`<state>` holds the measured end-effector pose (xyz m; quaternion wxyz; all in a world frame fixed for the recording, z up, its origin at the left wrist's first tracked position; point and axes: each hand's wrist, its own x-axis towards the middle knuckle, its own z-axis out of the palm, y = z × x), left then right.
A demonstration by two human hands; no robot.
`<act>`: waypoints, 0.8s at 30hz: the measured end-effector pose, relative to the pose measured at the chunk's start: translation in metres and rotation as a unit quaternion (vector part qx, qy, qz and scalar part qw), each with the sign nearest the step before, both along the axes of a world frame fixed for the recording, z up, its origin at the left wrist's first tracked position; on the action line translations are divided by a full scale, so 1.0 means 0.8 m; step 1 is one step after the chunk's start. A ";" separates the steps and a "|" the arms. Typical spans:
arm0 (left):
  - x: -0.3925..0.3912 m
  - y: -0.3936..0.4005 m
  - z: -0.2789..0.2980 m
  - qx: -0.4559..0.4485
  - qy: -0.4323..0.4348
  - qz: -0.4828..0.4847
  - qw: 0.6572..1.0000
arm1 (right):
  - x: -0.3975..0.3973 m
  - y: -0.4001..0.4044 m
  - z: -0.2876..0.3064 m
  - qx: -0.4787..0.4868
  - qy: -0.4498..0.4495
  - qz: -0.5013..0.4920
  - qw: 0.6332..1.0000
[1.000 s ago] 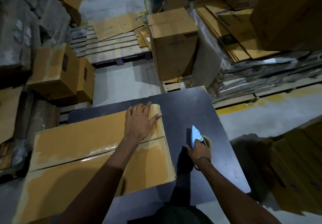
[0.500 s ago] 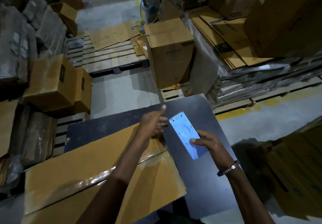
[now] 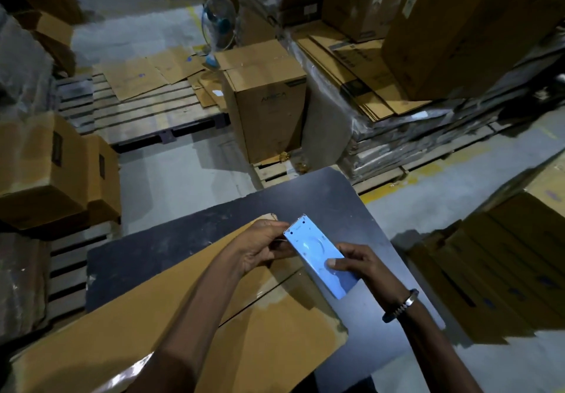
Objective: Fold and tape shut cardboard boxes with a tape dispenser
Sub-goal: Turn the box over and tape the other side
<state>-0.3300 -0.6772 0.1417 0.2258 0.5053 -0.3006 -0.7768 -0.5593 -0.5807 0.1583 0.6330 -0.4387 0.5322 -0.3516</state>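
The tape dispenser (image 3: pixel 319 258), a pale blue metal plate with a toothed edge at its far end, was held up just above the near right corner of the cardboard box (image 3: pixel 189 307), which lay closed on the dark table (image 3: pixel 171 239). The right hand (image 3: pixel 363 265) gripped the dispenser's near end, thumb pressed across its flat face, probably to steady it and turn the toothed end toward the other hand. The left hand (image 3: pixel 264 244) was curled at that toothed end, fingertips pinched together right beside the teeth; it seemed to be finding or pulling the free end of the tape, though no tape could be made out in the dim light. The 2 hands were close together, joined by the dispenser. On the box, the 2 top flaps met along a seam (image 3: pixel 275 294) running under the hands, so holding the tool there looked like preparation for taping it. Beyond the box, past the table's far edge, stood an upright carton (image 3: pixel 269 102).
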 end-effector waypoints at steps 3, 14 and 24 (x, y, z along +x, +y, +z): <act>0.008 -0.027 -0.001 0.015 -0.012 -0.004 1.000 | 0.021 -0.002 0.004 0.021 0.010 -0.036 0.999; 0.062 -0.102 -0.030 -0.132 -0.206 0.002 0.970 | 0.075 -0.023 0.000 0.098 0.036 -0.152 0.983; 0.057 -0.103 -0.076 -0.076 -0.275 -0.071 0.956 | 0.096 -0.065 0.001 0.111 0.202 -0.156 0.960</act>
